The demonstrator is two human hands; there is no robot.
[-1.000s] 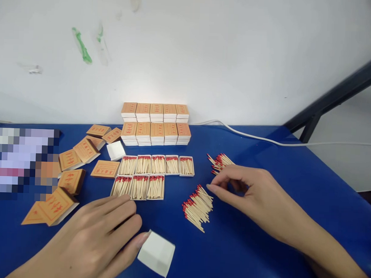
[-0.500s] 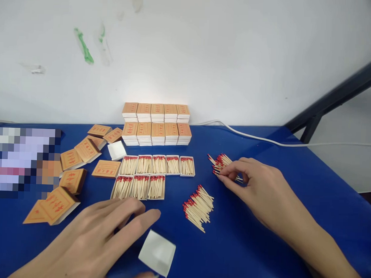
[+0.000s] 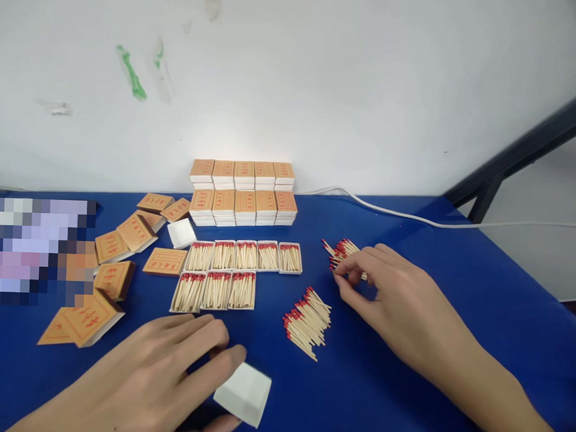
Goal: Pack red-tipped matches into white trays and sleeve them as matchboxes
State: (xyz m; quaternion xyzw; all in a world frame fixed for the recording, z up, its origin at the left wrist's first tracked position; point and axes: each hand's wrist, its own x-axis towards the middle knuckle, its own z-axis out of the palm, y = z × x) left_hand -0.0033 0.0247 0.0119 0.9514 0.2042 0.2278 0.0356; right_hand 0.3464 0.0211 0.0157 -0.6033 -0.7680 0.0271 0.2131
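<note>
My left hand [image 3: 169, 369] lies low at the front of the blue table [image 3: 405, 384], its forefinger and thumb pinching the left side of an empty white matchbox tray [image 3: 244, 392]. My right hand [image 3: 389, 289] reaches to a small heap of red-tipped matches [image 3: 340, 250], with curled fingers closing on several of them. A second, larger heap of matches [image 3: 307, 320] lies loose between the two hands. Several filled trays [image 3: 243, 255] stand in two rows behind the left hand.
Stacked orange matchboxes [image 3: 244, 192] line the white wall. Loose orange sleeves [image 3: 121, 248] are scattered at the left, beside a blurred patch. An empty white tray [image 3: 181, 232] lies near them. A white cable [image 3: 411, 217] runs along the back right, by a dark metal bar [image 3: 521, 152].
My right hand has moved from the larger heap up to the small far heap and closed its fingers on matches there. My left hand opened a little, then pinched the white tray again.
</note>
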